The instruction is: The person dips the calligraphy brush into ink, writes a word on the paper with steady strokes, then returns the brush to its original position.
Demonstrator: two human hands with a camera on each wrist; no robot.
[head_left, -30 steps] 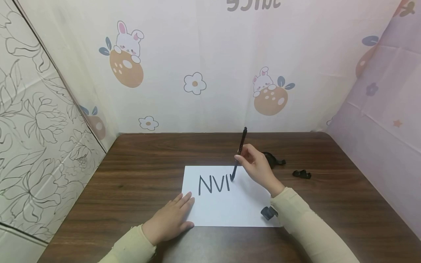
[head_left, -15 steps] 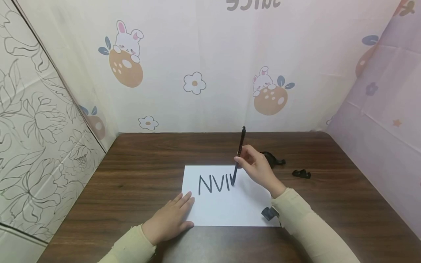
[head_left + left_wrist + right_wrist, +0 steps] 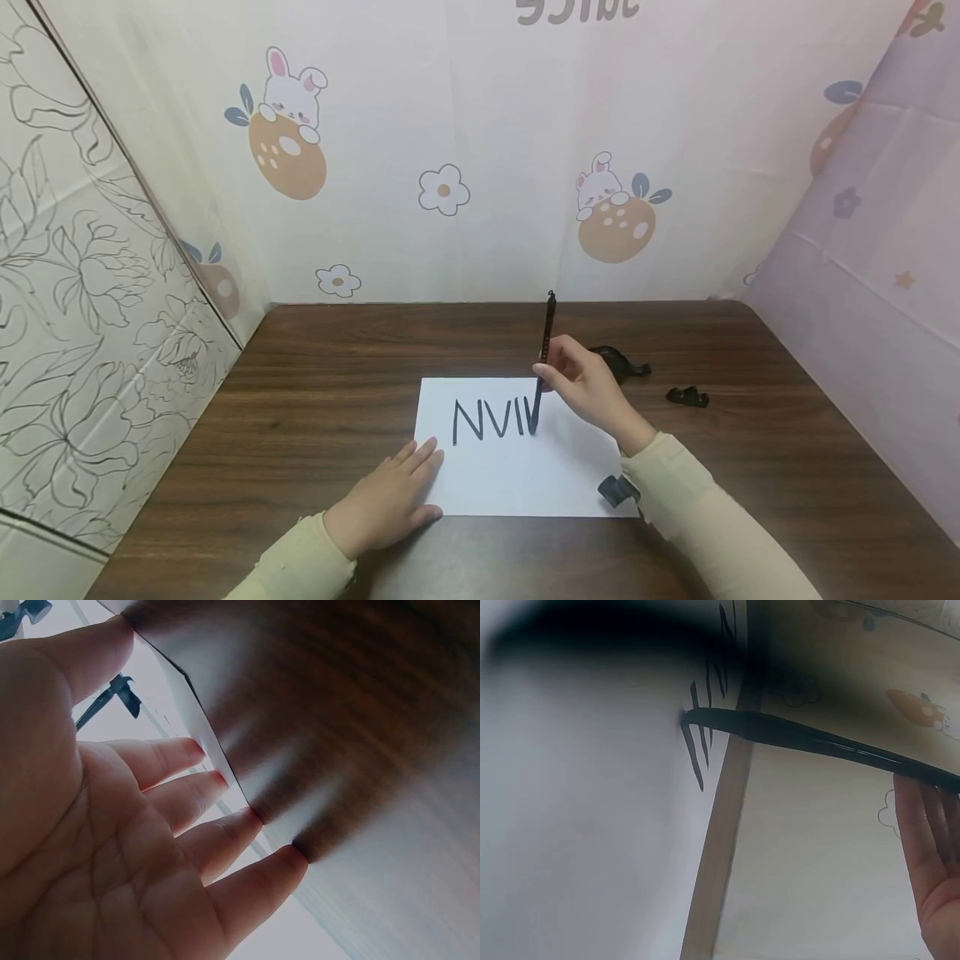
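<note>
My right hand [image 3: 588,387] pinches a black writing brush [image 3: 547,329], held nearly upright. In the right wrist view the dark, bent tip of the brush [image 3: 810,742] touches the paper at the end of a black stroke. Large black strokes reading "NVI" and a further slanting stroke run across the upper part of the white sheet of paper [image 3: 517,483]. At the sheet's left edge, my left hand [image 3: 390,500] rests with its fingers spread. The left wrist view shows this hand's fingertips [image 3: 251,817] on the paper's edge and the table, gripping nothing.
Behind my right hand a black dish with a short handle [image 3: 621,364] is partly hidden. A small black brush rest [image 3: 687,397] lies to its right. The brown wooden table [image 3: 315,375] meets a printed cloth [image 3: 502,250] at its back edge.
The brush tip has moved down the paper and slightly right, lengthening the stroke after the "I". My right hand has shifted slightly down with it; the left hand has stayed still.
</note>
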